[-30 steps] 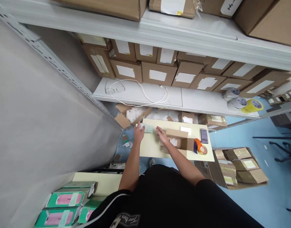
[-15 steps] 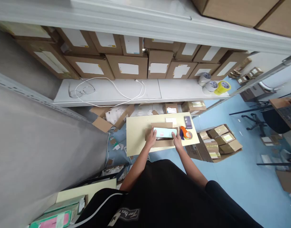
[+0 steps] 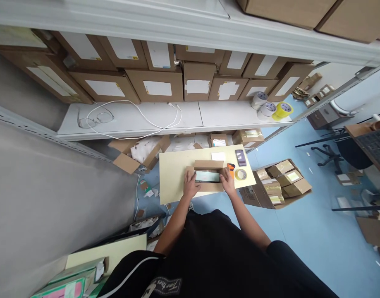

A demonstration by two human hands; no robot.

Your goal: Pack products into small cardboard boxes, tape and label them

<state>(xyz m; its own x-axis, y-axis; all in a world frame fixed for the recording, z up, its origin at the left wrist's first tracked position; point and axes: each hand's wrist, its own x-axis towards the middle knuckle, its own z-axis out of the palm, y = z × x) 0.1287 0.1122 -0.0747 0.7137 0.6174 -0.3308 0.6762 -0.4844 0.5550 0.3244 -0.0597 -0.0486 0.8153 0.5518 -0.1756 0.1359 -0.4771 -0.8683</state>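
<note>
On the pale yellow table (image 3: pixel 174 165) sits an open cardboard box (image 3: pixel 209 164) with its flaps spread out. A mint-green flat box (image 3: pixel 207 176) lies inside it, below the rim. My left hand (image 3: pixel 191 184) grips the cardboard box at its left side, fingers over the flap. The right side of the cardboard box is gripped by my right hand (image 3: pixel 227 182). Close to that hand are an orange tape cutter (image 3: pixel 231 166), partly hidden, and a roll of clear tape (image 3: pixel 240 178).
A white card (image 3: pixel 218 156) and a dark purple item (image 3: pixel 240 158) lie at the table's back. Behind stands a shelf (image 3: pixel 190 116) with boxes, a white cable and tape rolls (image 3: pixel 283 110). On the floor at right is a large carton (image 3: pixel 254 194) of packed boxes.
The mint-green box has gone down from my hands into the cardboard box. Both hands have let go of it and now hold the cardboard box's sides. The view has shifted slightly.
</note>
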